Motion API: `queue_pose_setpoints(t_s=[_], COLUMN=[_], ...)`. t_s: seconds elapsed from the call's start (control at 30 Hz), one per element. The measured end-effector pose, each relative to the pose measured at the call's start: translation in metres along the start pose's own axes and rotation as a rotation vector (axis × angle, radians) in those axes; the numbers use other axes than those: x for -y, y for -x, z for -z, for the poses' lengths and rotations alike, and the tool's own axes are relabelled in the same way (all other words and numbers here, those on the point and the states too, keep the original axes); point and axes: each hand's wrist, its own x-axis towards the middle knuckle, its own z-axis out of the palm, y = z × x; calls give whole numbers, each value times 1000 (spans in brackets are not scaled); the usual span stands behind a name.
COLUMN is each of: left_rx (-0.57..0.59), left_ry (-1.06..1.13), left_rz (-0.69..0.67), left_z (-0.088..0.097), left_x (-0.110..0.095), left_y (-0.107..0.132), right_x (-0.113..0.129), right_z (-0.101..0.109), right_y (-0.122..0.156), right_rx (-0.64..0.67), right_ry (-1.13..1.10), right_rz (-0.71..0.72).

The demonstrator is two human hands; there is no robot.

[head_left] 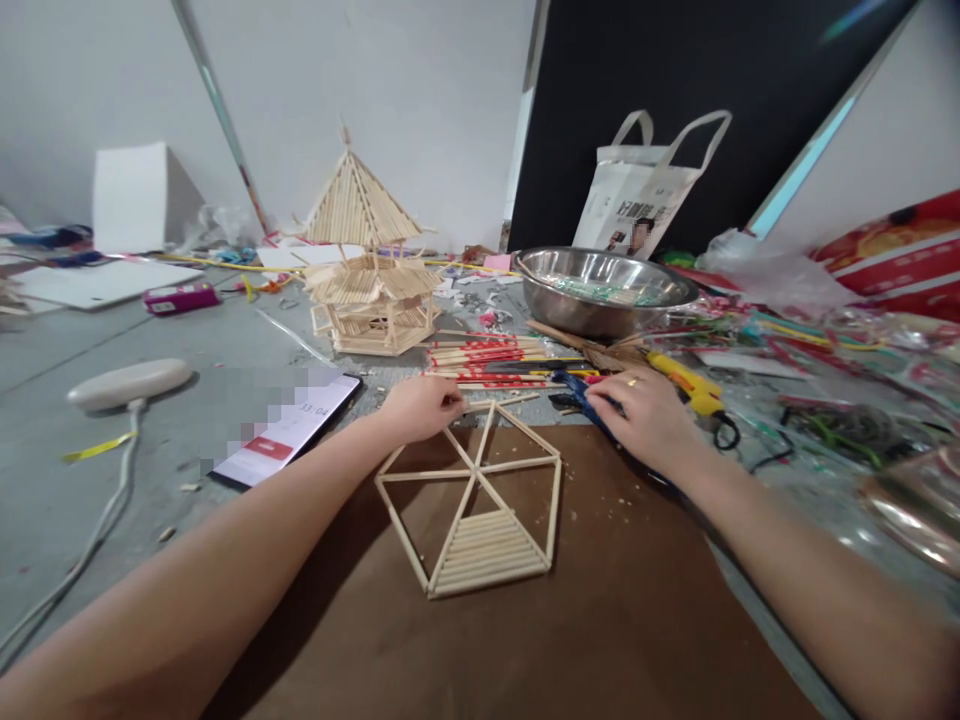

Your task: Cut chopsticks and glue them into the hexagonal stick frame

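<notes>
My left hand (425,408) is closed in a pinch at the far side of a hexagonal frame of thin wooden sticks (517,466). A short wooden stick (516,400) reaches rightward from its fingertips. The frame lies flat on a brown sheet (600,620), with spokes meeting in the middle. Its near section is partly filled with a row of parallel sticks (487,550). My right hand (637,412), wearing a ring, curls over a blue-handled tool (576,384) to the right of the frame. The hand hides much of that tool, so its kind is unclear.
Behind stands a stick-built pavilion model (373,290). Red-marked sticks (487,350), a steel basin (607,290) and a yellow glue gun (686,383) sit beyond my hands. A phone (289,430) and a white corded device (131,385) lie left; plastic scraps clutter the right.
</notes>
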Motion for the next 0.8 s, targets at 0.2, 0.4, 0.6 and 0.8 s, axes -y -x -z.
queue_pose_setpoints(t_s=[0.2, 0.4, 0.6, 0.8], left_rx=[-12, -29, -38, -94], left_ry=[0, 4, -9, -16], left_rz=[-54, -71, -96, -128], left_z=[-4, -7, -7, -8], left_x=[1, 0, -2, -3], left_y=[-3, -4, -3, -2], right_x=[21, 37, 39, 39], right_z=[-12, -29, -36, -40], right_y=[-20, -48, -62, -65], right_rx=[116, 206, 227, 185], right_ry=[65, 175, 230, 297], right_rz=[151, 269, 326, 373])
